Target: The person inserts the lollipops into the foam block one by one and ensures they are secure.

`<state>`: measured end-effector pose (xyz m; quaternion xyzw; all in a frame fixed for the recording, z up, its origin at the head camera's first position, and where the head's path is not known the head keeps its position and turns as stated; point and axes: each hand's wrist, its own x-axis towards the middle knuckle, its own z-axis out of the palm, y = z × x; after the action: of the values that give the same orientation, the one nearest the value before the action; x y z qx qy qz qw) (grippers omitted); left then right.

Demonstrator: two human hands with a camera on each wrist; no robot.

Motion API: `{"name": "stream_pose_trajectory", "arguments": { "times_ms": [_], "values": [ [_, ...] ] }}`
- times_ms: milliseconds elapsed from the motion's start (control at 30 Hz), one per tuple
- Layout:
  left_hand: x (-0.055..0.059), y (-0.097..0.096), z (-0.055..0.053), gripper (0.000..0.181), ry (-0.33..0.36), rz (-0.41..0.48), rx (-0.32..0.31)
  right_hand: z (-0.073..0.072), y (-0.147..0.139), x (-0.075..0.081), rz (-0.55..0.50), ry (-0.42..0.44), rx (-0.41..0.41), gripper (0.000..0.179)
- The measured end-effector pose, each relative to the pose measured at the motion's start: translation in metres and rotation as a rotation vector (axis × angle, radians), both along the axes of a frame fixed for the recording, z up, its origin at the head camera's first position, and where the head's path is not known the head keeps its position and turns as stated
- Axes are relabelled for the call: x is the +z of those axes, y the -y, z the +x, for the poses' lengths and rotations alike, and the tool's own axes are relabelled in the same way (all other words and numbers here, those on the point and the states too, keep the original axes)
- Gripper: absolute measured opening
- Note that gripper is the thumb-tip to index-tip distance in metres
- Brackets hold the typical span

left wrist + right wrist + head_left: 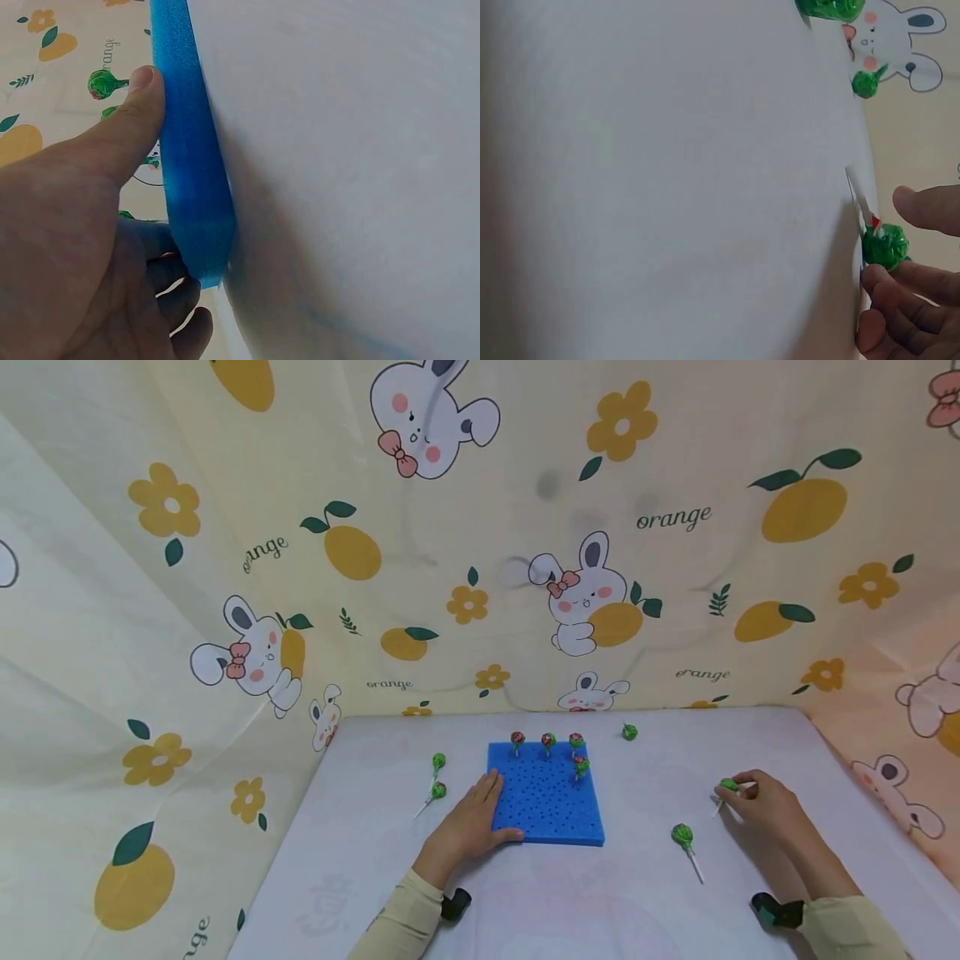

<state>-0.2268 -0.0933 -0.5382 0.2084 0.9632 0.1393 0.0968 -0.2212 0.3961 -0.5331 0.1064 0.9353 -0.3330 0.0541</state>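
A blue foam board (pixel 546 810) with many small holes lies on the table, and several lollipops, one being this red-and-green one (pixel 581 766), stand upright along its far and right edges. My left hand (pixel 468 822) rests against the board's near left corner, thumb (pixel 139 101) along the front edge and fingers on the left side. Over on the right, my right hand (pixel 768 810) is at a green-wrapped lollipop (pixel 886 246) lying on the table. Its fingers touch the candy head from one side; the thumb (pixel 926 208) stands a little apart from it.
Two green lollipops, a far one (pixel 438 761) and a near one (pixel 438 791), lie left of the board. Another lollipop (pixel 682 835) lies between board and right hand, and one more (pixel 629 732) lies behind. A printed cloth (pixel 480 527) hangs behind the white table (pixel 585 910).
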Motion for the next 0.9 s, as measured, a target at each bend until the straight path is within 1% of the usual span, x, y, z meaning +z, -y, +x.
{"name": "stream_pose_trajectory", "arguments": {
  "times_ms": [133,400,600,800,900],
  "values": [
    [0.000,0.000,-0.001,0.104,-0.002,0.003,-0.008,-0.002,0.004,0.000,-0.004,-0.015,-0.004,0.060],
    [-0.001,0.001,0.000,0.104,0.003,0.012,-0.003,-0.008,0.009,-0.002,0.003,-0.036,0.013,0.056],
    [-0.001,0.002,-0.001,0.105,0.002,0.018,-0.001,-0.010,0.010,-0.002,0.012,-0.054,0.030,0.045],
    [-0.002,0.001,-0.001,0.105,0.003,0.010,0.000,-0.009,0.011,0.002,0.005,-0.041,0.036,0.046],
    [-0.002,0.002,-0.001,0.105,0.000,0.011,0.004,-0.008,0.012,0.006,0.005,-0.061,0.043,0.047]
  ]
}}
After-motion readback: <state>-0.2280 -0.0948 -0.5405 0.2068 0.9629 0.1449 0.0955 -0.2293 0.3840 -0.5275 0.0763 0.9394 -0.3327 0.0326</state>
